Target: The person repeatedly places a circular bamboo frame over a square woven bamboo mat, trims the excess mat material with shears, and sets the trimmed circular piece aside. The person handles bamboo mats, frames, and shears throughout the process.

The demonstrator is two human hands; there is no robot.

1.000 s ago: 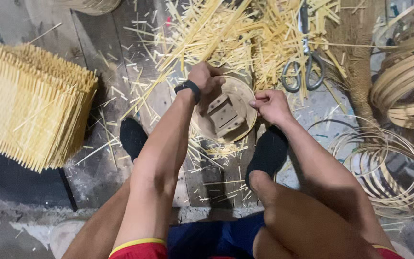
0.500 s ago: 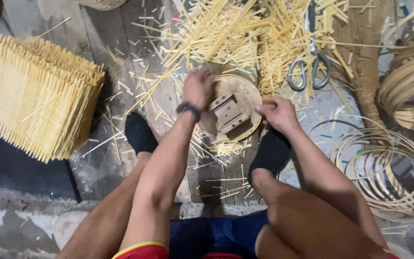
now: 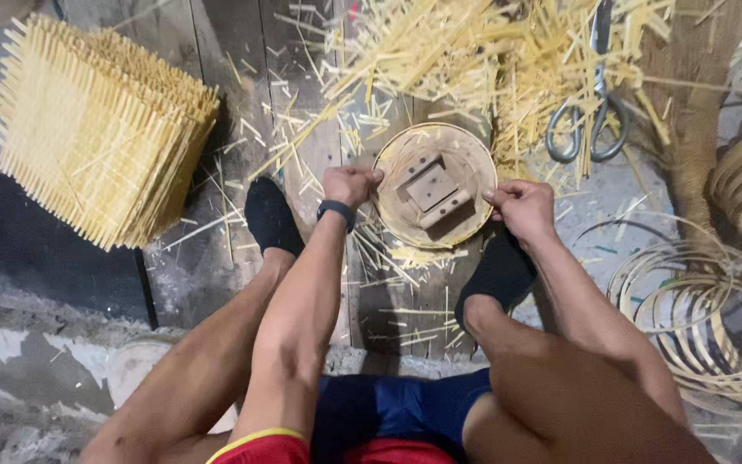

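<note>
While both hands press on opposite sides of the round wooden form [image 3: 434, 186], the left hand [image 3: 349, 184] is curled into a loose fist with its fingertips [image 3: 374, 176] touching the left rim, and the right hand [image 3: 521, 206] has its fingers bent tightly, pinching the right rim between thumb and fingers. This form is a shallow disc of pale wood with a thin bent strip around its edge and a square block fixed in its middle. It lies on the dark plank floor [image 3: 216, 51] between the two feet in black socks [image 3: 272, 215], just below a heap of thin bamboo splints [image 3: 474, 51], straw-yellow and straight. Metal scissors [image 3: 590, 120] rest on this heap near the upper right. At the left edge stands a thick stack of woven splint mats [image 3: 100, 129] with bristly borders. Coils of flat bamboo strip [image 3: 706, 318] lie at the right edge.
</note>
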